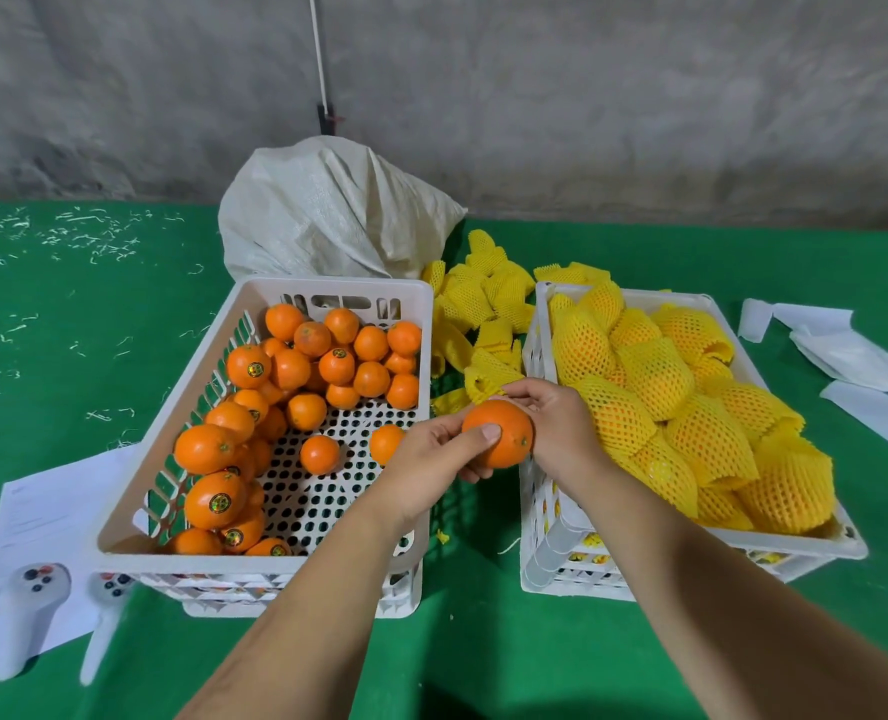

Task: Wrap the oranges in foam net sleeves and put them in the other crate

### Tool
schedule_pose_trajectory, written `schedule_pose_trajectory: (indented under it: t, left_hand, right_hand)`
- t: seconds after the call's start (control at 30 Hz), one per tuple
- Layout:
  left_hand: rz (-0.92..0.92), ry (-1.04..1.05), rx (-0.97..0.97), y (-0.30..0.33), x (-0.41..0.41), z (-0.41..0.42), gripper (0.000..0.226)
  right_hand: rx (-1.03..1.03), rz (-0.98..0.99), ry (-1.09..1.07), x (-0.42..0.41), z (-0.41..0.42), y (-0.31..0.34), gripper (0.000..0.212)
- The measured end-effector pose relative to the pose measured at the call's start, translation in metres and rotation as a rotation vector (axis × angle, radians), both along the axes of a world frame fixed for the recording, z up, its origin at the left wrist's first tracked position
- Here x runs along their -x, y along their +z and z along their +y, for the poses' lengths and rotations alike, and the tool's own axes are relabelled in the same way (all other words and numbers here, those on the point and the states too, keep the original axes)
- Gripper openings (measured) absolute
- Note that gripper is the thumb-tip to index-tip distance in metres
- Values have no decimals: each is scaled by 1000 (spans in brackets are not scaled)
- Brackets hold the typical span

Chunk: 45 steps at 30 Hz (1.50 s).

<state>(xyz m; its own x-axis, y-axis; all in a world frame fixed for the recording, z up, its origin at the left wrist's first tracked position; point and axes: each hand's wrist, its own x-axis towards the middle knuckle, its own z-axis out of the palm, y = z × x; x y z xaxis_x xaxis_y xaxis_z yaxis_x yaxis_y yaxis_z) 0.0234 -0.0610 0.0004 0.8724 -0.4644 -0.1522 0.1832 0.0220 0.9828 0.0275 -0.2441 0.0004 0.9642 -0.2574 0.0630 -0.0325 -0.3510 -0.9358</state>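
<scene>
1. The left hand point(434, 449) grips a bare orange point(497, 433) between thumb and curled fingers, in the gap between the two crates, near their close ends
2. The right hand point(556, 426) cups the orange's right side while its fingertips pinch the edge of a yellow foam net sleeve point(488, 374) just behind the fruit
3. The orange looks firm, round and smooth-skinned, so probably a little slippery; a grip round its widest part seems safest
4. The sleeve looks light, soft and stretchy; I judge it best taken at its open rim and spread over the fruit
5. The left crate point(327, 288) holds roughly thirty unwrapped oranges, several with stickers
6. The right crate point(639, 298) holds about a dozen visible wrapped oranges; more may lie beneath
7. A loose heap of spare sleeves point(478, 298), about ten, lies between the crates, far side
</scene>
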Motion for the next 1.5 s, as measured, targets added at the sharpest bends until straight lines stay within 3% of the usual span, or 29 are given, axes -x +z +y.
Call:
schedule_pose_trajectory:
  t: [0.07,0.2,0.4,0.57,0.63,0.77,0.93,1.13,1.2,1.3,1.4,1.5]
  left_hand:
    - [9,13,21,0,-1,0,23]
    - [32,57,39,-3,-6,0,26]
    - [37,325,111,-7,-2,-8,32]
    - [-12,488,119,-6,-6,-10,63]
    - [-39,440,162,-6,-8,-8,75]
    - [-267,198,-200,-14,-8,2,91]
    - [-292,56,-277,-19,-10,5,96]
    - [-95,221,-28,-17,-17,-5,63]
    - [-77,312,-25,-16,-16,-10,57]
    - [-95,323,-83,-17,-14,-13,65]
    - [-231,180,-287,-18,-8,-11,81]
    - [-392,209,-385,-20,-4,-13,76]
  right_hand:
    - [3,32,33,2,-1,1,24]
    - [60,53,85,3,0,1,30]
    - [40,-3,103,4,1,-4,11]
    - [76,-30,185,7,0,-8,5]
    - [135,-6,249,6,3,-12,11]
    - [154,-32,234,4,0,-13,17]
    - [139,-47,171,5,-1,-12,17]
    - [76,-78,214,10,1,-11,12]
    - [117,-75,223,10,5,-9,20]
    - [197,-7,206,8,7,-5,39]
    - [183,-32,175,7,3,-4,43]
    - [124,-66,115,6,1,-3,41]
